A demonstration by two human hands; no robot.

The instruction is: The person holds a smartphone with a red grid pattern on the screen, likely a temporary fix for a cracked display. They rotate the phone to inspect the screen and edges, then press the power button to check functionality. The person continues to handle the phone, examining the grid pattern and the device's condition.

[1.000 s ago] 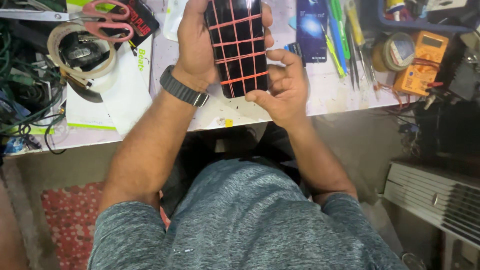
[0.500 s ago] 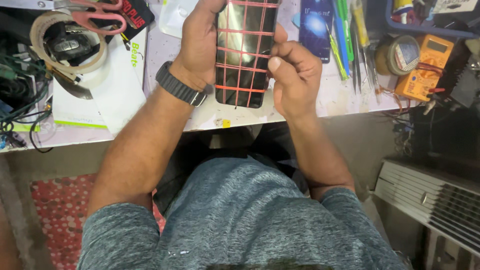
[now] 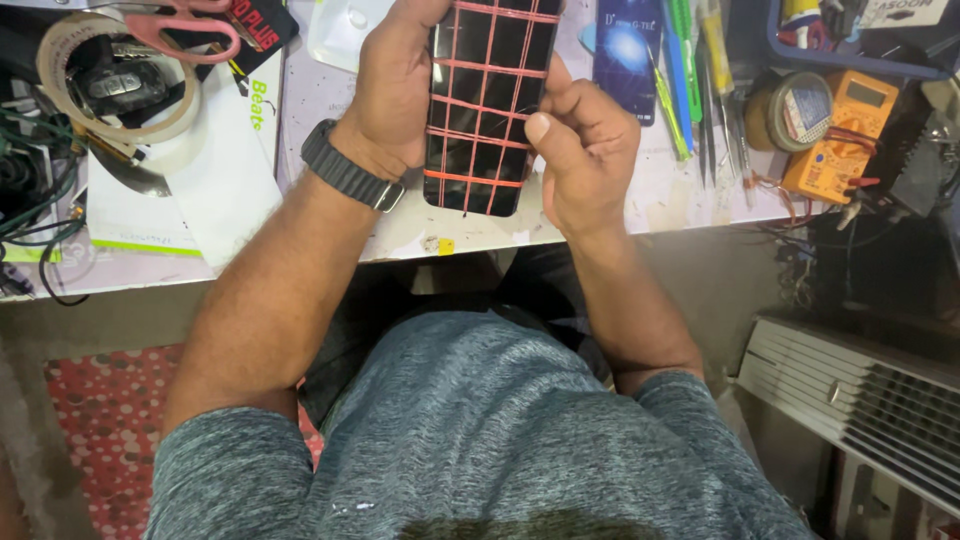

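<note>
Red bands cross the black phone, held above the tabletop. My left hand grips its edge; my right hand curls against the other side. I'd keep the bands evenly spaced, pressure gentle.

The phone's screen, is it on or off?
Off, it seems: the phone glass is dark, showing only reflections under crossed red bands, held in the left hand.

A black phone crossed by a red-orange grid of bands, a dark grey watch, pink-handled scissors, an orange multimeter and a red dotted mat.
</note>
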